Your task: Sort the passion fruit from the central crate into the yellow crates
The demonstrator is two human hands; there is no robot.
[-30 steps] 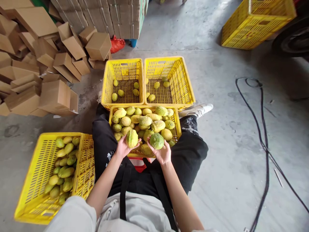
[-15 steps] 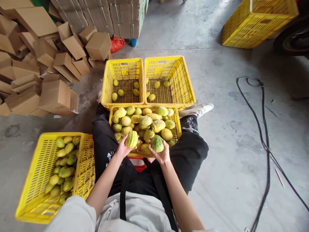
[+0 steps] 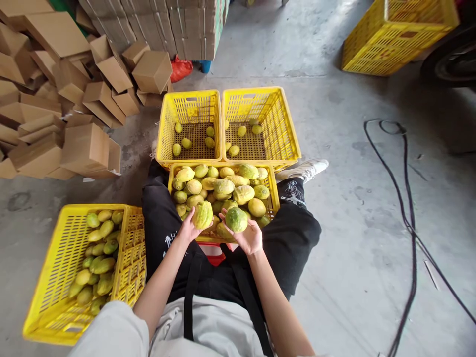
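While left hand [image 3: 189,228] holds yellowish fruit [image 3: 203,214] | right hand [image 3: 251,238] cradles greener fruit [image 3: 236,219]

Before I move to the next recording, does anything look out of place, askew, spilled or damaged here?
Two things look untidy: the brown cardboard boxes lie tumbled in a heap at upper left, and a loose black cable trails across the grey floor at right. The yellow-green fruit all appears held or crated.

Centre: two yellow slatted plastic crates [image 3: 193,110] rise before me, tops open.
Right: I could pass over smooth grey concrete floor [image 3: 334,223], minding a looped black cable [image 3: 412,229].
Upper left: heaped brown cardboard boxes [image 3: 67,87] block me.
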